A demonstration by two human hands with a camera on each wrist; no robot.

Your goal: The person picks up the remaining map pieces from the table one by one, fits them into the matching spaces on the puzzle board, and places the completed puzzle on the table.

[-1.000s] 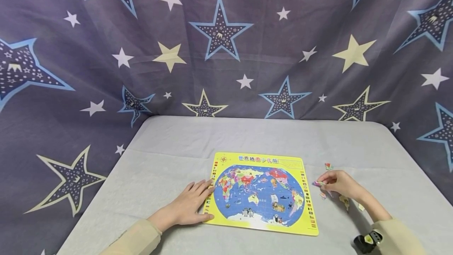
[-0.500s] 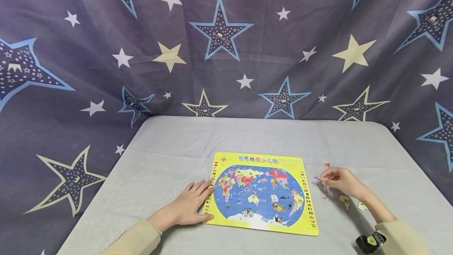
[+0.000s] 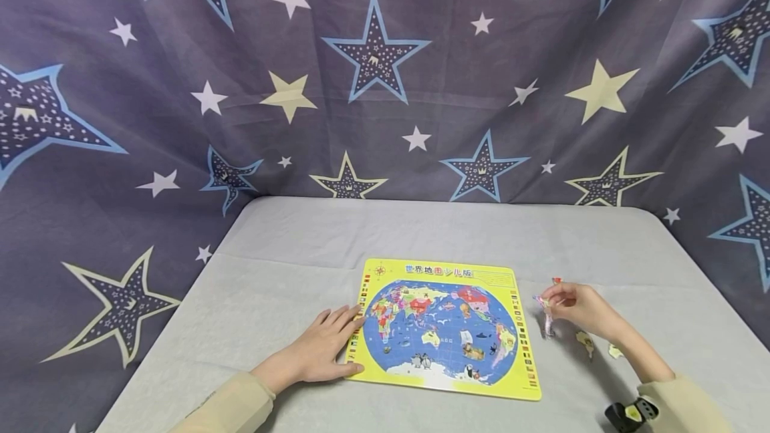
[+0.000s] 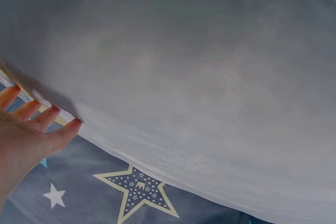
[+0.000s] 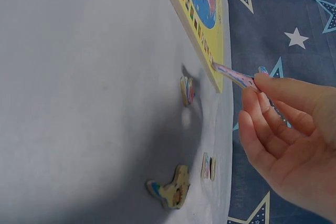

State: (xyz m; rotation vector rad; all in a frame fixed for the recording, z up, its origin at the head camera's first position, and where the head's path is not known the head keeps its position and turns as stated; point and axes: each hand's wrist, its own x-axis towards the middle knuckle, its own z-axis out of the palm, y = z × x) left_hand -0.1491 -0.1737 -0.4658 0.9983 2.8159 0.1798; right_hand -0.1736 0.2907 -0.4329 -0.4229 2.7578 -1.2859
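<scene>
A yellow-bordered world map puzzle board (image 3: 442, 387) lies flat on the grey-covered table. My left hand (image 3: 329, 346) rests on its left edge with the fingers spread and nearly straight; in the left wrist view that hand (image 4: 39, 129) appears at the lower left. To the right of the board, my right hand (image 3: 583, 309) pinches a slim pink-and-purple puzzle piece (image 3: 548, 319) between thumb and fingers. The right wrist view shows this piece (image 5: 236, 76) sticking out from the fingertips, overlapping the board's corner.
Loose puzzle pieces lie around the right hand: a yellowish one (image 3: 584, 343), a pale one (image 3: 615, 351) and a partly hidden red one (image 3: 557, 280). A black device (image 3: 631, 414) sits at the right wrist. A star-patterned curtain (image 3: 397, 132) surrounds the grey table (image 3: 289, 246).
My right hand has shifted slightly up and right, and the pinched piece has turned so that its long part points down toward the table. My left hand stays put.
</scene>
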